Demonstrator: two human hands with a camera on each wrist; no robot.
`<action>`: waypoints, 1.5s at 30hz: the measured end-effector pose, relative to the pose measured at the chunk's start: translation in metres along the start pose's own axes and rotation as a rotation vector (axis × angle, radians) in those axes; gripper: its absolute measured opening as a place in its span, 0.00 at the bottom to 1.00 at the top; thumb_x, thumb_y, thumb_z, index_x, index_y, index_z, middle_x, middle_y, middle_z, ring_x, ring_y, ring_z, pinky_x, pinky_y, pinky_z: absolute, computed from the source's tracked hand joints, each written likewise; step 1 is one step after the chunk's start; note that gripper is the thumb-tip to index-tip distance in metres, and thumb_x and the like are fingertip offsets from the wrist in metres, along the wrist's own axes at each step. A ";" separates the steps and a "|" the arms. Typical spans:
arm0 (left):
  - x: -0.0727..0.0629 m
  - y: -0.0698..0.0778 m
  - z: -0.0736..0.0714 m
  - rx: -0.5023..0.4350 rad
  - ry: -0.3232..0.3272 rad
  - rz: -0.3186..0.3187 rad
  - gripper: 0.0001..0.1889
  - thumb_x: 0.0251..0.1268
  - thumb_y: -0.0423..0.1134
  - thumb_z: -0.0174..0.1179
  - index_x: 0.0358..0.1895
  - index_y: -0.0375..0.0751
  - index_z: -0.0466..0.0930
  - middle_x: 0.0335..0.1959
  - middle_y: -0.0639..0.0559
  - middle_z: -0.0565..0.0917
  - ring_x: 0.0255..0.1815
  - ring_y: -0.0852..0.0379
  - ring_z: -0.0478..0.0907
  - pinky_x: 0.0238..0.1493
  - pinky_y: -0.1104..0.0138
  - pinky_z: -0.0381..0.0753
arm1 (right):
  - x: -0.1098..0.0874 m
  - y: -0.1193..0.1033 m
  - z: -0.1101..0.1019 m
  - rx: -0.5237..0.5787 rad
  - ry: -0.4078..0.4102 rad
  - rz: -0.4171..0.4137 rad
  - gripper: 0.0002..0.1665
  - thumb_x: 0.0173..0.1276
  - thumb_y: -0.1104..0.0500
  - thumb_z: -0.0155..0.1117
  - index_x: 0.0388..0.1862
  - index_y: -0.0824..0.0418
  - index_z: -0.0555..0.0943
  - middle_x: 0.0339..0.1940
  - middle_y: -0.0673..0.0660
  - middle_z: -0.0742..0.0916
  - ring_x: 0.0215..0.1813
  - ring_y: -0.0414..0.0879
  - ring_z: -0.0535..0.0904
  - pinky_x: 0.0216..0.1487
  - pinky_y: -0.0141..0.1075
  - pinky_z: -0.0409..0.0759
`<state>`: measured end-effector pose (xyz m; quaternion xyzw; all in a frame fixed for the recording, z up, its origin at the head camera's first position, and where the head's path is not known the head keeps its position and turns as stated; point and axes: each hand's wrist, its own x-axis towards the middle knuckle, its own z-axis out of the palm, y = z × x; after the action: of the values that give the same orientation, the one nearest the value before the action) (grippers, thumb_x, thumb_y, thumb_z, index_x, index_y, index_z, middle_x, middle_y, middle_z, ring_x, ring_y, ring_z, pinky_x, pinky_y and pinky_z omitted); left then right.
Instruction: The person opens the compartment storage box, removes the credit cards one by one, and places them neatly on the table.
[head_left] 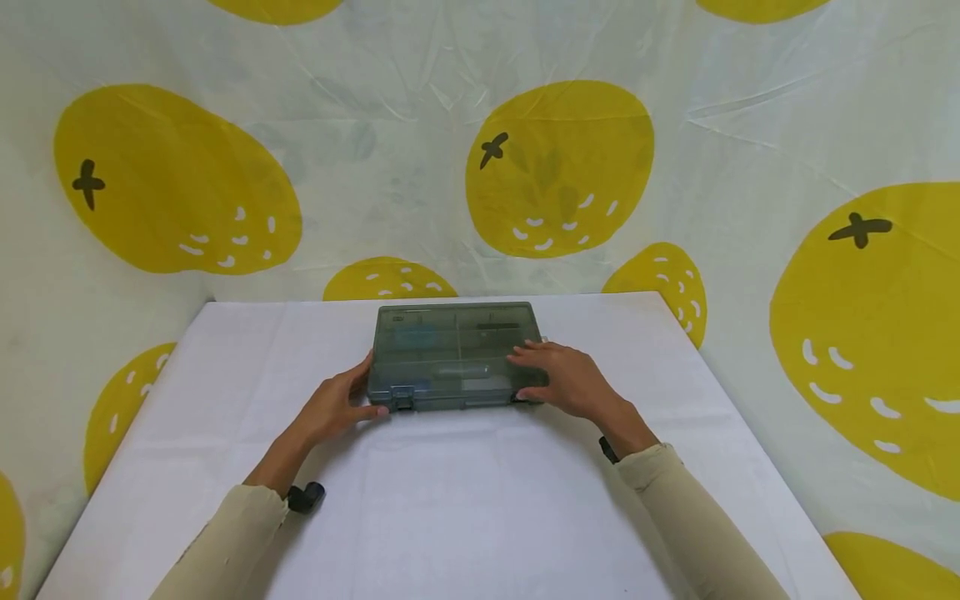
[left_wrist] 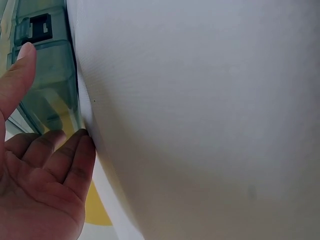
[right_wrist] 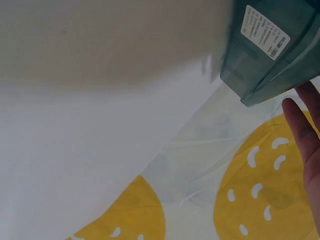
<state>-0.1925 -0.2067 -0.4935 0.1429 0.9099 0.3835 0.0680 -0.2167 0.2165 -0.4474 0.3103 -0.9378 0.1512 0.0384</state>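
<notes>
From the left, a person's bare left hand (head_left: 330, 408) is resting at the 8 o'clock corner of a flat, rectangular case of see-through grey-green plastic (head_left: 420, 358), which is lying toward the 12 o'clock end of a table covered in plain white cloth (head_left: 465, 500). Its fingers are lying loosely extended along the 9 o'clock end, the thumb along the front — seemingly bracing rather than clasping. With so light a hold, a hard push from the right could be sending the case skidding over the smooth cloth.

At 7 o'clock a small dark plastic latch (head_left: 402, 398) is sitting just beside that thumb; whether it is fastened, I cannot tell. Uneven latches could be letting the clear, flat lid (head_left: 487, 354) twist under a lift at one corner.

Beneath the lid, a flat bluish item (head_left: 416, 336) at 11 o'clock and a slim dark strip (head_left: 498, 326) at 1 o'clock are lying apart; a sudden tilt could be jumbling them, or spilling them if a latch is giving way.

Furthest right, the right hand (head_left: 566, 375) is resting at 4 o'clock, fingers fairly straight over the lid's edge, thumb at the front by the dark right-hand latch (head_left: 520, 397). Fingers pressing down there could be working against the thumb — and making it slip.
</notes>
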 end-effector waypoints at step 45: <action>0.000 -0.001 -0.001 0.043 -0.020 -0.028 0.57 0.64 0.48 0.77 0.88 0.43 0.47 0.86 0.39 0.58 0.85 0.35 0.60 0.84 0.40 0.60 | 0.053 0.020 -0.027 0.893 0.878 0.177 0.20 0.59 0.66 0.84 0.50 0.69 0.87 0.53 0.63 0.90 0.53 0.52 0.90 0.53 0.32 0.90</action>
<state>-0.1931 -0.2082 -0.4940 0.1353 0.9192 0.3613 0.0794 -0.2720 0.2098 -0.4176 0.1266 -0.7032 0.6438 0.2739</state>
